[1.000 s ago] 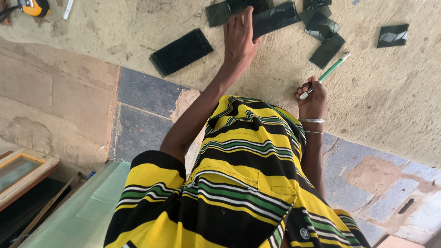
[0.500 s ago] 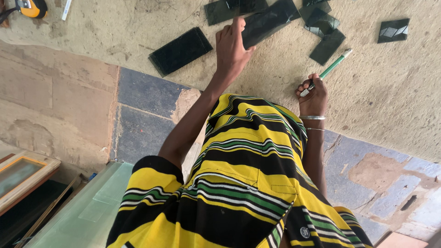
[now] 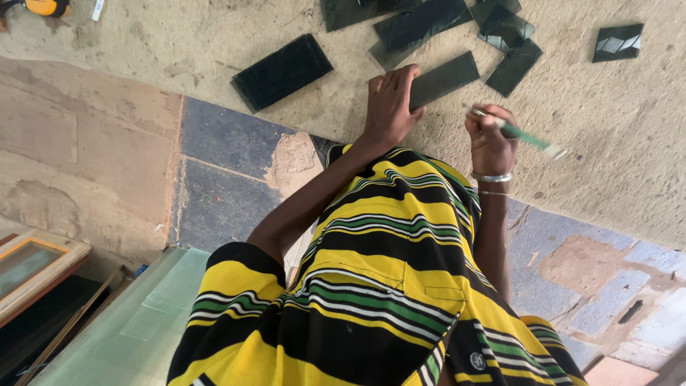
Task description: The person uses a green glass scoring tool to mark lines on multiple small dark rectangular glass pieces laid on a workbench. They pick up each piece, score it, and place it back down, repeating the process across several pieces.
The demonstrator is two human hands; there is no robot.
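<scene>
My left hand (image 3: pixel 389 107) reaches out over a rough sandy-coloured surface (image 3: pixel 607 143) and grips the near end of a dark glass strip (image 3: pixel 446 77), fingers curled over its edge. Just to the right, my right hand (image 3: pixel 489 143) is closed round a green-handled tool (image 3: pixel 525 136) whose pale tip points right and away from the strip. A silver bangle sits on that wrist. My yellow, black and green striped shirt (image 3: pixel 386 286) fills the lower middle of the view.
Several dark glass offcuts (image 3: pixel 443 21) lie in a pile beyond my hands, with a larger dark pane (image 3: pixel 282 71) to the left and a small piece (image 3: pixel 618 41) far right. A yellow tape measure (image 3: pixel 46 7) lies top left. Pale green glass sheets (image 3: pixel 128 322) and a wooden-framed pane (image 3: pixel 28 268) lie lower left.
My left hand has drawn back from the pile toward my body, bringing one dark glass strip with it. My right hand has swung the green tool's tip from upper right to lower right.
</scene>
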